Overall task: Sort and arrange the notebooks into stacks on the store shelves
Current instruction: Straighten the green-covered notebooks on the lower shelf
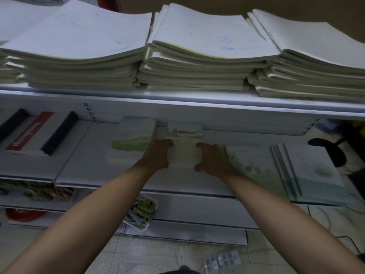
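A small stack of notebooks with a painted landscape cover [183, 147] sits on the middle shelf [126, 180]. My left hand [158, 155] grips its left side and my right hand [212, 159] grips its right side, thumbs toward the near edge. A similar stack with a green landscape cover [132, 141] lies just to the left. To the right lie a larger landscape notebook [254, 167] and a fanned pile of several pale green notebooks [312, 173]. The top shelf [177, 95] carries three tall stacks of white notebooks [197, 56].
Black and red notebooks [29, 133] lie at the far left of the middle shelf. Below are a white tray of small packets [141, 212] and patterned goods [39, 190]. A blister pack [221, 260] lies on the tiled floor. A dark object [331, 151] stands at the right.
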### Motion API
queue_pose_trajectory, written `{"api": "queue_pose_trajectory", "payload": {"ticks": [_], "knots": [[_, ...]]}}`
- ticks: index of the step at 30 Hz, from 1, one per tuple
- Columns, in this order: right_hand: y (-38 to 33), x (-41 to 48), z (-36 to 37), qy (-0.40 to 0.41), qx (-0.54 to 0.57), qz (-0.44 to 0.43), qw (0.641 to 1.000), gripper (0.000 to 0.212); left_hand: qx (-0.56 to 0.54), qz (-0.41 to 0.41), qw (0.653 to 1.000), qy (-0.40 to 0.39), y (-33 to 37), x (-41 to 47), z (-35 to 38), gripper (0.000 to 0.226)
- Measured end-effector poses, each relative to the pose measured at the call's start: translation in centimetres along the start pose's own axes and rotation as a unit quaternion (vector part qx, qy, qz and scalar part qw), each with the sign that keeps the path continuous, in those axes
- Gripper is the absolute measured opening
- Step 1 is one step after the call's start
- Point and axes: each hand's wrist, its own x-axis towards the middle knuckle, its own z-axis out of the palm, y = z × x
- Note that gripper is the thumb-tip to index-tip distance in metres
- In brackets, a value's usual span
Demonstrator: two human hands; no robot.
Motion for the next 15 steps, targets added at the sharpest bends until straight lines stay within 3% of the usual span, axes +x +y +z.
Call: {"api": "queue_pose_trajectory", "payload": {"ticks": [5,8,11,15], "knots": [[-1.0,-1.6,0.1,-0.022,-0.041,0.017,0.999,0.095,0.001,0.003,1.000,0.011,0.5,-1.1,0.4,0.072],[-0.9,-3.4,-0.3,-0.016,-0.023,0.023,0.999,0.105,0.018,0.003,1.000,-0.010,1.1,-1.7,0.7,0.087],[1.0,-6.5,-1.6,0.022,-0.001,0.038,0.999,0.090,0.099,0.001,0.995,0.003,2.2,-2.5,1.1,0.090],[4.8,-10.9,-3.8,0.062,-0.020,0.060,0.996,0.073,0.139,0.068,0.988,0.004,5.0,-3.7,1.6,0.067]]}}
